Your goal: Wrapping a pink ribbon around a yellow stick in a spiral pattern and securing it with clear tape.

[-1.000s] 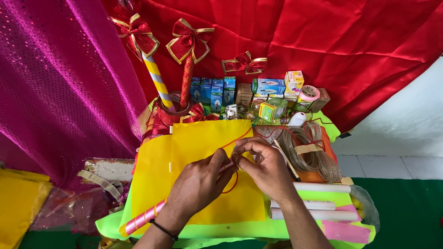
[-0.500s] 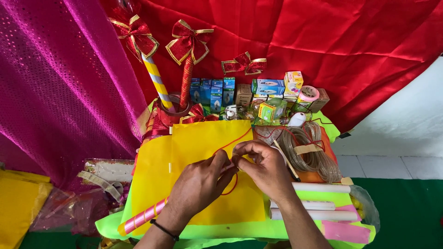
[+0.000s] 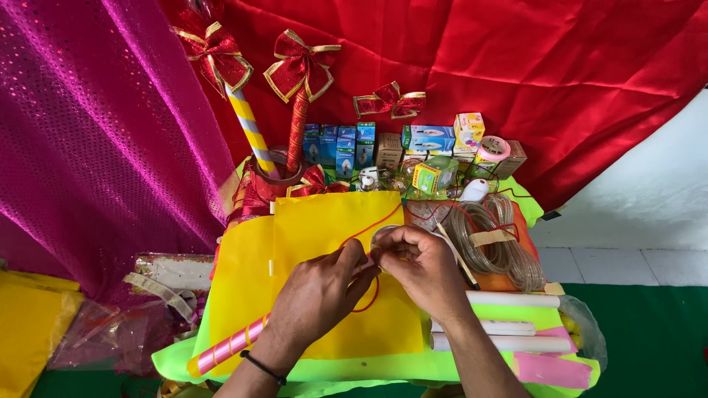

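My left hand (image 3: pixel 321 291) and my right hand (image 3: pixel 422 267) meet over a yellow sheet (image 3: pixel 324 221) on the table. Both pinch a thin red wire (image 3: pixel 369 230) that runs up across the sheet and loops below my fingers. My right hand also touches a small clear round piece (image 3: pixel 385 234), partly hidden by the fingers. A pink-and-white striped stick (image 3: pixel 225 346) lies under my left wrist.
A coil of clear cable (image 3: pixel 494 239) lies to the right, white tubes (image 3: pixel 512 298) below it. Small boxes (image 3: pixel 428 138) line the back. Two wrapped sticks with red bows (image 3: pixel 299 66) stand at the rear. Red and pink cloth (image 3: pixel 96 133) hangs behind.
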